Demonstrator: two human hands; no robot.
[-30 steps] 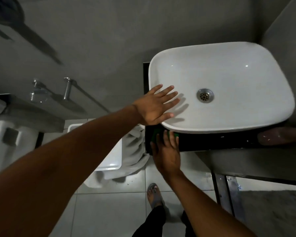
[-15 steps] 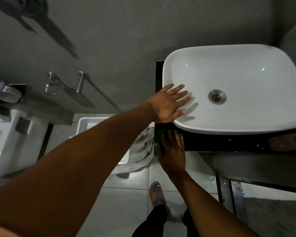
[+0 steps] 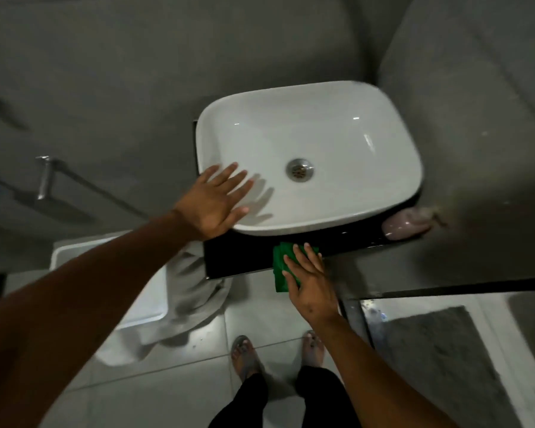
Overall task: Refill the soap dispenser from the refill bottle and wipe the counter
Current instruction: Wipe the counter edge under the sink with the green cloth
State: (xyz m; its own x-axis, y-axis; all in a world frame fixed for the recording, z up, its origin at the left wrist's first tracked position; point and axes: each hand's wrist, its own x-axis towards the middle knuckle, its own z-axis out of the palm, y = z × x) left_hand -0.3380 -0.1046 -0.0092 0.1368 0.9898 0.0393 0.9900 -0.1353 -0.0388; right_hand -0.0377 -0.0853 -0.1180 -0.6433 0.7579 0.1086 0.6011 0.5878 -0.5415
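White basin (image 3: 322, 143) beside flat left hand (image 3: 212, 205); right hand (image 3: 309, 279) flat on green cloth (image 3: 281, 267).

Green cloth (image 3: 283, 267) farther right along counter (image 3: 238, 257)

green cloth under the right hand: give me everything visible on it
The green cloth is bright green, looks like soft fabric, folded or bunched into a rough rectangle. It lies on the front edge of the black counter, its near end hanging past the edge. The right hand presses on it with straight fingers, hiding much of it. Weave and any label can't be made out.
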